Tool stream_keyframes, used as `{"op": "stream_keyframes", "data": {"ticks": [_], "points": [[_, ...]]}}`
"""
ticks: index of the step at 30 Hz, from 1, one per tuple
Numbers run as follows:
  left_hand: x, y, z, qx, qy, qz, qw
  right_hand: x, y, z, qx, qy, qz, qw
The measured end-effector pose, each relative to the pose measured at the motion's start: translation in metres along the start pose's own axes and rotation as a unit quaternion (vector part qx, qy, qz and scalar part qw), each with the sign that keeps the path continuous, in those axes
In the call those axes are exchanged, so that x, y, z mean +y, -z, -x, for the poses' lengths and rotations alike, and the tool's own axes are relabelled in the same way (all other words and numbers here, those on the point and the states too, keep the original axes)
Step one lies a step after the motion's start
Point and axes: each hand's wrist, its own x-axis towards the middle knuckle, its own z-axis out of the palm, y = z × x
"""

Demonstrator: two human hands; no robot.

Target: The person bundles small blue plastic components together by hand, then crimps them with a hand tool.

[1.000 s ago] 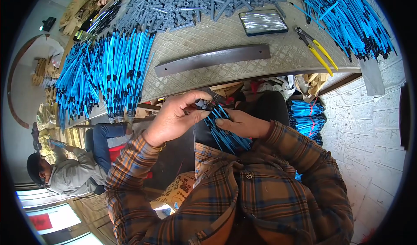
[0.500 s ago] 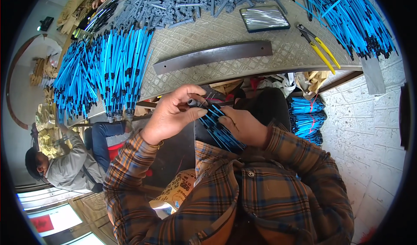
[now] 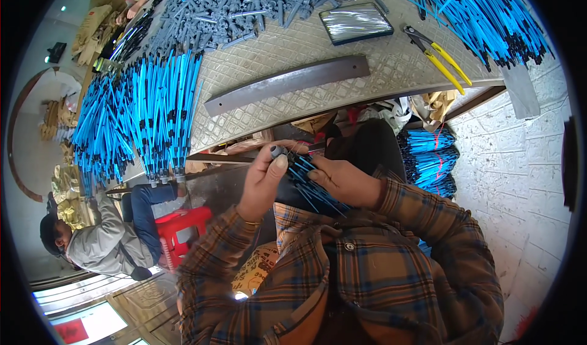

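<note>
In front of my chest, my right hand is closed round a bundle of thin blue-and-black rods. Its thumb presses on the rods, whose ends point down toward my lap. At the upper end of that bundle sits a grey plastic tubular fitting. My left hand pinches this fitting between thumb and fingers. Whether the fitting is fixed to the rods, I cannot tell, because my fingers cover the join.
On the bench lie a dark metal bar, yellow-handled cutters, a tray of silvery wires and a heap of grey fittings. Blue rods pile at left. A person sits by a red stool.
My left hand has turned and shifted a little right, its thumb now lying over the grey fitting. The right hand keeps its hold. The whole view has shifted slightly, showing more of the red stool.
</note>
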Motion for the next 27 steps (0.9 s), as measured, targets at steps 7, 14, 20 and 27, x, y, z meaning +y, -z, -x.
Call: {"op": "stream_keyframes", "data": {"ticks": [7, 14, 20, 27], "points": [[-0.012, -0.02, -0.003, 0.04, -0.08, -0.109, 0.99, 0.0, 0.0, 0.003, 0.008, -0.004, 0.009, 1.0], [-0.021, -0.018, -0.009, 0.097, -0.081, -0.118, 0.985, -0.007, -0.002, 0.0, 0.041, -0.024, 0.012, 0.999], [-0.015, -0.011, -0.012, 0.083, -0.051, 0.002, 0.995, -0.008, -0.007, -0.003, 0.126, 0.058, 0.079, 0.987], [-0.011, -0.009, -0.013, 0.052, -0.037, 0.139, 0.988, -0.004, 0.012, -0.02, 0.008, 0.063, 0.172, 0.983]]}}
